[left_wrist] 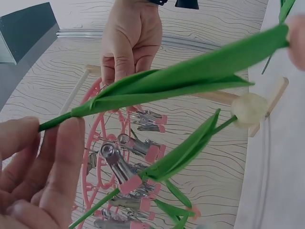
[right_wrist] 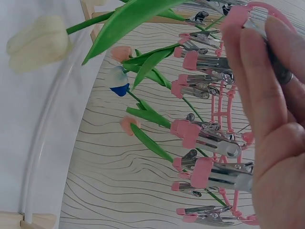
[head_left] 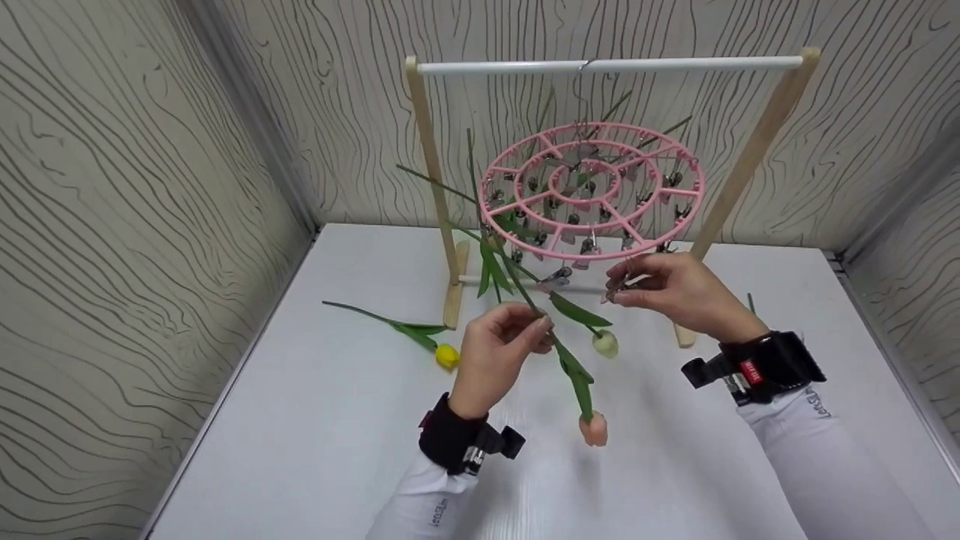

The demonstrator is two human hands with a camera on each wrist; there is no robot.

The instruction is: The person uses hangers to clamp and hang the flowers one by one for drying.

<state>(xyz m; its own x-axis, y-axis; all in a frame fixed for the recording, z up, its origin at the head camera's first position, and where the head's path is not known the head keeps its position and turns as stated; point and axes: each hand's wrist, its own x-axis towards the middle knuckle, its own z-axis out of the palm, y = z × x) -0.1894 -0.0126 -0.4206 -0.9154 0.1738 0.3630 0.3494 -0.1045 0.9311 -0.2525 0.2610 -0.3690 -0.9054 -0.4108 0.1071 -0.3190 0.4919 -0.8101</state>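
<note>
My left hand (head_left: 495,352) pinches the green stem of a peach tulip (head_left: 594,430) between thumb and fingers; its bloom points down toward me and its stem runs up under the hanger. The fingers of my right hand (head_left: 686,292) pinch a metal clip (head_left: 616,289) at the near right rim of the round pink clip hanger (head_left: 702,184). In the right wrist view, that clip's pink tip (right_wrist: 236,18) shows between the fingertips. A white tulip (head_left: 605,343) hangs bloom-down from a neighbouring clip, just between my hands.
The hanger hooks onto a white rod (head_left: 510,67) between wooden posts (head_left: 757,142). Several other clips dangle from it, some holding tulips, including a blue and white tulip (right_wrist: 117,81). A yellow tulip (head_left: 447,355) lies on the white table (head_left: 300,450), left of my left hand.
</note>
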